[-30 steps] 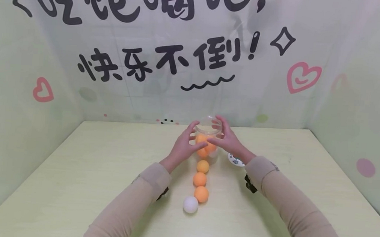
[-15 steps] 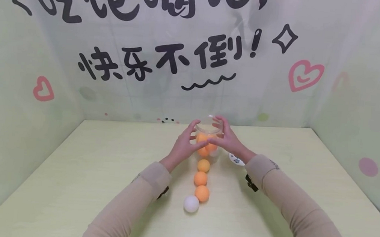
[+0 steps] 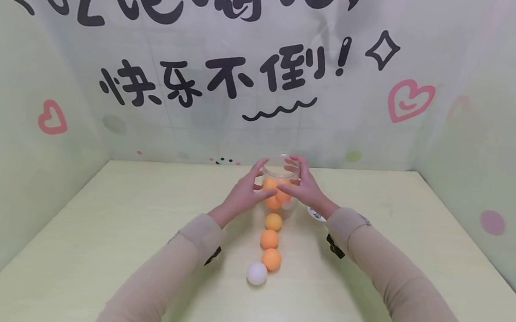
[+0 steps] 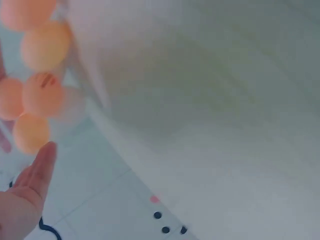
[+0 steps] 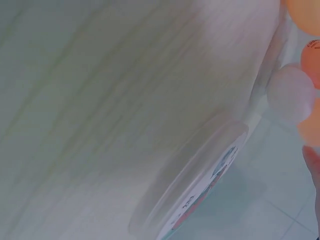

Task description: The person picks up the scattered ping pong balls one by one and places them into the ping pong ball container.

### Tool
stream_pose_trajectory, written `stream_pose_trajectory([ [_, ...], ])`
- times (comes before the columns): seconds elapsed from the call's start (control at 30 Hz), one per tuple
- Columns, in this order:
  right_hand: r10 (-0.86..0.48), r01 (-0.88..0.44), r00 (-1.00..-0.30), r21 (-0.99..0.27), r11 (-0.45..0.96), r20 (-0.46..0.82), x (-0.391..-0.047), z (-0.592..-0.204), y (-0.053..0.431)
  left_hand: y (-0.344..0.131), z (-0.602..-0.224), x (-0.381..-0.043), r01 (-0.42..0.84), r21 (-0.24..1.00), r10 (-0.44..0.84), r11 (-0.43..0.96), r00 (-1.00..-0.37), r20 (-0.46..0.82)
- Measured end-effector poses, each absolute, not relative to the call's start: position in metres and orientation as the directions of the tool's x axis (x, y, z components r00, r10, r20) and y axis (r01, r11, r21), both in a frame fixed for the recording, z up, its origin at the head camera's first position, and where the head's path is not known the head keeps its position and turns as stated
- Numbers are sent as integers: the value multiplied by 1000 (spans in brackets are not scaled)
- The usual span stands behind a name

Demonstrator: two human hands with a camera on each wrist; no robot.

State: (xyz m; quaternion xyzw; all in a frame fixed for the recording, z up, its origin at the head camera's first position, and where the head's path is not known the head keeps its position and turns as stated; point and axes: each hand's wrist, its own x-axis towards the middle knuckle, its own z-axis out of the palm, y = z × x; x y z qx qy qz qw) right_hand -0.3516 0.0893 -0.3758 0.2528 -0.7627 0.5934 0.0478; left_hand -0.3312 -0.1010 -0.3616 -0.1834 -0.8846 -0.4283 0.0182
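Both hands cup the jar from either side: the left hand (image 3: 242,191) and the right hand (image 3: 308,191) have fingers curved round its upper wall and thumbs across the front, spread only as wide as the jar itself. How firmly they press is hard to tell through the clear, glossy wall.

The transparent, cylindrical jar (image 3: 279,175) stands upright on the pale wood-grain desk (image 3: 61,246), uncovered, with orange balls (image 3: 271,184) and a white ball (image 5: 291,93) inside. In front runs a close line: a yellow-orange ball (image 3: 273,221), two plain orange balls (image 3: 269,239) and a matte white ball (image 3: 257,273) nearest the person. A round white printed lid (image 3: 316,214) lies beside the right wrist.

Over the last second only the head view has shifted slightly; hands, jar and line keep their arrangement, which suggests a steady hold.
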Motion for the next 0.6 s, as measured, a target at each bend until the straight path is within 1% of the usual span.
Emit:
stream_pose_trajectory([
  [0.13, -346, -441, -862, -885, 150, 371, -339, -364, 87, -109, -349, -324, 265, 728, 305, 632, -949, 80],
  [0.23, -342, -450, -860, -879, 160, 378, -339, -365, 87, -116, -338, -312, 214, 685, 306, 697, -952, -15],
  [0.3, -334, -450, -863, -877, 169, 379, -344, -371, 89, -119, -333, -300, 214, 643, 331, 736, -942, -65],
  [0.37, -325, -451, -866, -876, 174, 381, -351, -377, 90, -122, -331, -285, 262, 596, 390, 759, -916, -93],
  [0.43, -320, -443, -870, -879, 176, 375, -350, -376, 89, -124, -331, -268, 325, 559, 461, 763, -879, -119],
  [0.53, -320, -434, -872, -887, 159, 370, -344, -370, 88, -125, -335, -244, 435, 495, 568, 752, -808, -153],
  [0.6, -322, -434, -871, -889, 147, 372, -338, -365, 86, -124, -338, -230, 467, 466, 603, 751, -773, -198],
])
